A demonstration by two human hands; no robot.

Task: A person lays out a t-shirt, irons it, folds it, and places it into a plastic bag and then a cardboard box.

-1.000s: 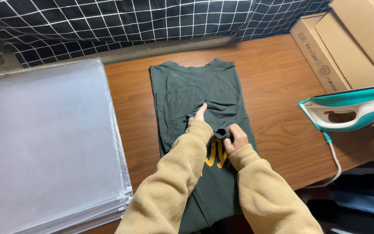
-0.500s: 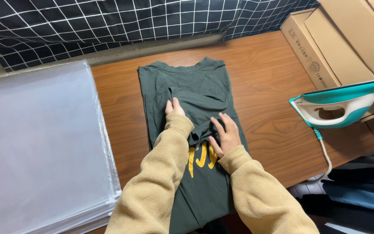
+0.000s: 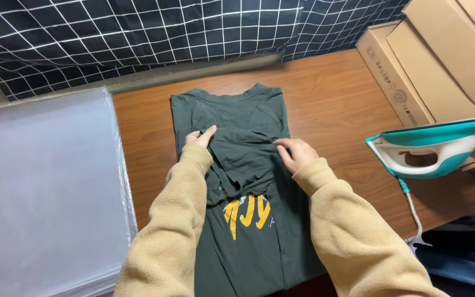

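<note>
I am partway through folding the dark green T-shirt [image 3: 237, 165], which lies flat on the wooden table [image 3: 336, 104] directly under both my hands, collar end away from me and the yellow print [image 3: 247, 212] showing nearer my body, between my forearms. The side panels look already turned in, so the shirt is a long narrow strip.

My left hand [image 3: 198, 138] rests on the shirt's left edge, fingers pinching a loose flap of fabric, thumb raised. My right hand [image 3: 298, 152] lies at the right edge, fingers lightly curled and pressing the cloth down rather than gripping anything I can clearly see. The flap between them is rumpled, not yet flat.

I judge the next move calls for smoothing that wrinkled section outward with both palms, keeping the edges parallel before any lengthwise fold.

A stack of clear plastic bags [image 3: 45, 192] sits beside my left arm. A teal and white iron [image 3: 435, 148] stands beyond my right hand, well apart from the shirt, with cardboard boxes [image 3: 430, 60] behind it.
</note>
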